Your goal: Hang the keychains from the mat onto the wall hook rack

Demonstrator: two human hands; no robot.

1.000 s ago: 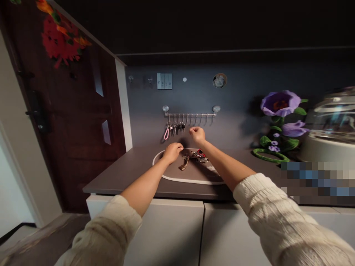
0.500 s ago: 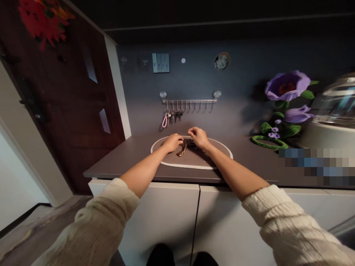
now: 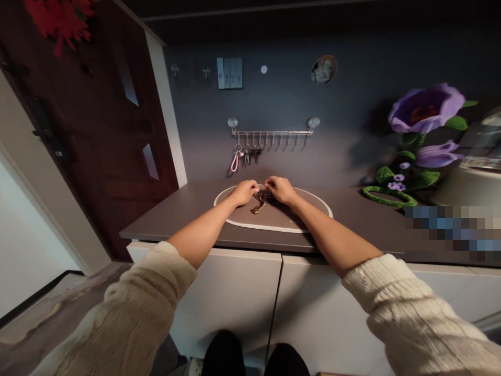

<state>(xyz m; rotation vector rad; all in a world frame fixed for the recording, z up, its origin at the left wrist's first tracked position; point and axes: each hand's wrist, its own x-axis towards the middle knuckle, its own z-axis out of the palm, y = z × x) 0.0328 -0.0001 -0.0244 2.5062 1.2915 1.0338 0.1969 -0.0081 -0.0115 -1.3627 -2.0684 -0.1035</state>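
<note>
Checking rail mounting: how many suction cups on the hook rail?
2. One suction cup at the left end of the hook rail, another suction cup at its right end. None appears hidden along the rail.

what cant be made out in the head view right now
In the head view:
Whether the right hand holds anything: its curled fingers hide it.
Whether the left hand touches the gold-coloured item: too small.
Part of the oval mat: behind the hands and right forearm.
The red decoration's top: cut off by the upper edge.

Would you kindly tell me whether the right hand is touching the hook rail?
No, the right hand is below the hook rail.
</note>
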